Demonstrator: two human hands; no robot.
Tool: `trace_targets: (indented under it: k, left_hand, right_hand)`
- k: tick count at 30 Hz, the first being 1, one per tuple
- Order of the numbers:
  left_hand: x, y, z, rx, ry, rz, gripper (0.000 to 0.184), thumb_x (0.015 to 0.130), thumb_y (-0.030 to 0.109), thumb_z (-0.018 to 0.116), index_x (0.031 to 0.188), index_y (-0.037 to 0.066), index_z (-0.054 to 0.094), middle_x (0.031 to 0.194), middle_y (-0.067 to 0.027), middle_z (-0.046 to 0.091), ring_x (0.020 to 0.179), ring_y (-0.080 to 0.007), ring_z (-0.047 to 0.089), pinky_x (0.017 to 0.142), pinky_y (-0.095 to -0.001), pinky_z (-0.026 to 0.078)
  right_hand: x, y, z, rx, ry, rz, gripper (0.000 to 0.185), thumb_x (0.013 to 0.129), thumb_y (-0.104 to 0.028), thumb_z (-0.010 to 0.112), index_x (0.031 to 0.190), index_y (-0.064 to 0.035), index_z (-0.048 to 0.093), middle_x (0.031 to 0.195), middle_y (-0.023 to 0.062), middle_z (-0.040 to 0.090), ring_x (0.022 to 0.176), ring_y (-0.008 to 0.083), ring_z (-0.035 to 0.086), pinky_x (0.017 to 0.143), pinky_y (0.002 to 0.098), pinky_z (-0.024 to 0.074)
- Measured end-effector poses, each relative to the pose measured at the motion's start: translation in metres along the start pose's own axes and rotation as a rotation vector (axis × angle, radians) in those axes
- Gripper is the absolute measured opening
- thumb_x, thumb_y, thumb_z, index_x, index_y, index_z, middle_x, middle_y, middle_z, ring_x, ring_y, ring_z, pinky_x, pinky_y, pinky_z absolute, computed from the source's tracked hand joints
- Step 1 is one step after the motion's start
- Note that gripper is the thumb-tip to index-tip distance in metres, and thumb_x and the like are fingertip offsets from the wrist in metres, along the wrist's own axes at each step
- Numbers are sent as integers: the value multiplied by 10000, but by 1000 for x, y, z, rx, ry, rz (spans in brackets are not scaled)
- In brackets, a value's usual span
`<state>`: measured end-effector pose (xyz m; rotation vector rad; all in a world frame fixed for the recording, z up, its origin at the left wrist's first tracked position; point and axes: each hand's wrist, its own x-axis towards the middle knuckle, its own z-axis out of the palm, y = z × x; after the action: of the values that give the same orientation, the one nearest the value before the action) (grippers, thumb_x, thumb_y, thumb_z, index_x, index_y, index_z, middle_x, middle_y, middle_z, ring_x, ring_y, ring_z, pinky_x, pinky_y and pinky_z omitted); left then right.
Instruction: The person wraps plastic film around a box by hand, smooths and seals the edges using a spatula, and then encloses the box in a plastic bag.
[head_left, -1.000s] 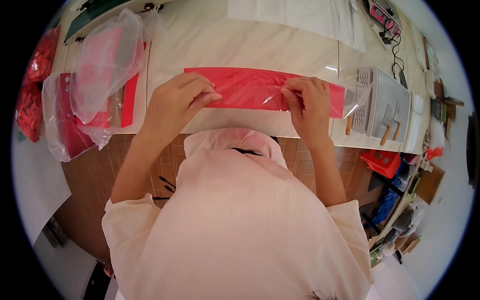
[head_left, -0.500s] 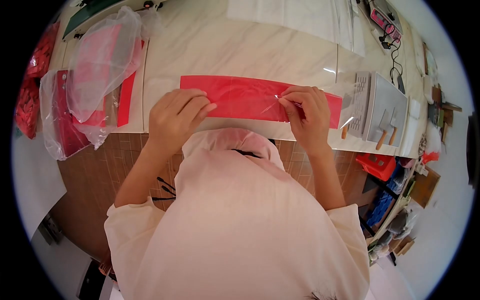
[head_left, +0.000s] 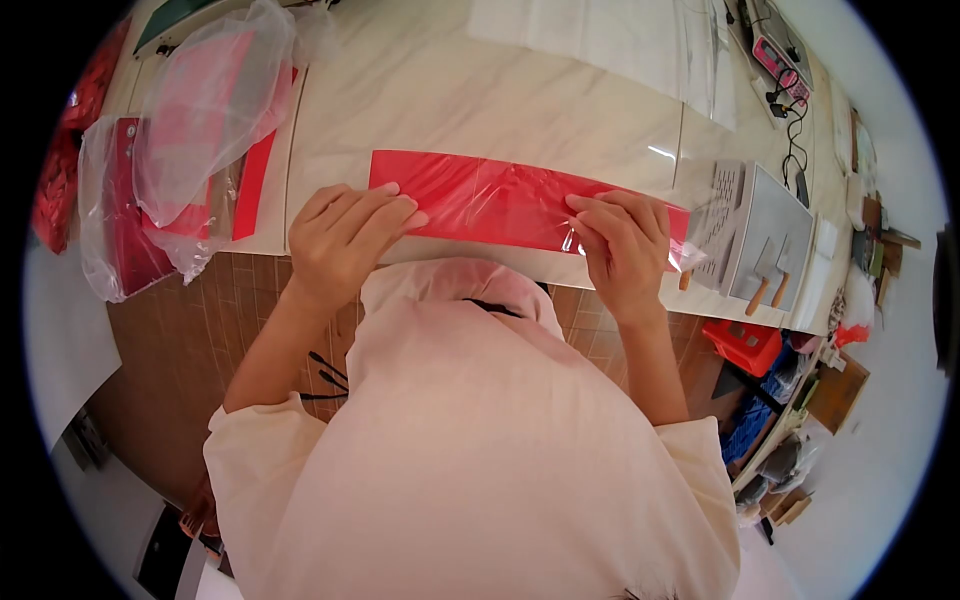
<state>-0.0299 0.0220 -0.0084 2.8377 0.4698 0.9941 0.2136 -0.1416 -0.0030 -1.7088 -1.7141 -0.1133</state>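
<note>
A long red strip [head_left: 480, 198], apparently card or paper, lies near the table's front edge. Clear plastic film [head_left: 688, 256] covers it, wrinkled and shiny, and sticks out past the right end. At the left end, my left hand [head_left: 345, 228] is closed with its fingertips on the strip's edge and the film. My right hand [head_left: 625, 240] pinches the film over the right part of the strip, thumb and fingers together. Those fingers hide part of the strip's lower edge there.
Plastic bags [head_left: 205, 120] with red sheets lie at the left. On the right are a grey board [head_left: 770, 235] with two wooden-handled spatulas [head_left: 771, 270], a pink-edged device [head_left: 780, 68] and black cables [head_left: 795, 140]. Clear film sheets [head_left: 590, 35] lie at the back. A red basket [head_left: 742, 343] stands below the table.
My right hand has shifted slightly right and toward me, and the raised film crease by its fingers has flattened. My left hand still holds the left end. The view has shifted a little.
</note>
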Motion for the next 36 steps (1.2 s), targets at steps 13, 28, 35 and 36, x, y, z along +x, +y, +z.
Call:
trace_targets:
  k: [13, 28, 35, 36]
  left_hand:
    - [-5, 5, -3, -44, -10, -4, 163, 862, 209, 716, 841, 60, 654, 865, -39, 742, 835, -186, 720, 676, -294, 485]
    - [-1, 3, -7, -100, -78, 7, 164, 865, 209, 703, 794, 67, 658, 834, -30, 724, 829, -185, 709, 705, -314, 459]
    - [8, 3, -12, -172, -116, -233, 114, 783, 160, 781, 802, 104, 683, 768, 16, 699, 639, -153, 619, 642, -307, 440]
    - [7, 3, -11, -170, -116, -237, 114, 783, 160, 781, 802, 104, 683, 768, 16, 699, 639, -153, 619, 642, -307, 440]
  right_hand:
    - [-6, 2, -28, -57, -231, -116, 271, 787, -214, 760, 859, -85, 532, 1246, 113, 653, 1117, 285, 632, 942, 418, 465]
    - [-22, 26, -45, 22, -214, -76, 192, 746, -83, 747, 855, -61, 590, 1137, 68, 707, 1029, 236, 665, 816, 349, 537]
    - [-12, 21, -33, 271, -57, 264, 129, 765, -23, 777, 824, -31, 662, 907, 60, 731, 812, 221, 666, 676, 305, 529]
    - [-12, 20, -33, 273, -61, 263, 129, 765, -23, 777, 824, -31, 662, 907, 60, 731, 812, 221, 666, 676, 305, 529]
